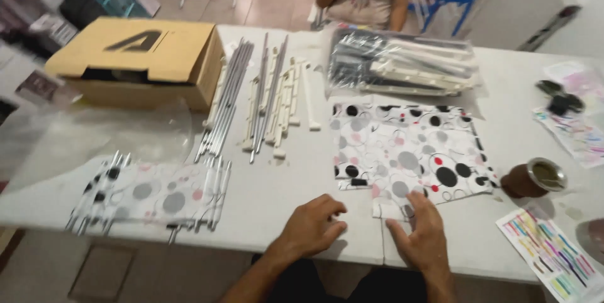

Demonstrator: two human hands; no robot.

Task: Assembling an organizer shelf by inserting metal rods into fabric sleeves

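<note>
Two bare hands rest at six o'clock on the one white table (283,196): the left hand (311,227) and the right hand (421,234). One brown cardboard box (141,57) sits at ten o'clock. One stack of white fabric sheets printed with grey, black and red circles (409,149) lies at the centre-right; the sheets in it cannot be counted. One patterned fabric panel already fitted with metal rods (151,196) lies at eight o'clock. Loose grey metal rods and white plastic strips (258,101) at twelve o'clock are too many and too blurred to count. One clear plastic bag of white parts (402,64) lies at one o'clock. One round brown cup with a metal rim (535,178) stands at three o'clock. One striped colourful printed sheet (553,252) lies at four o'clock.
</note>
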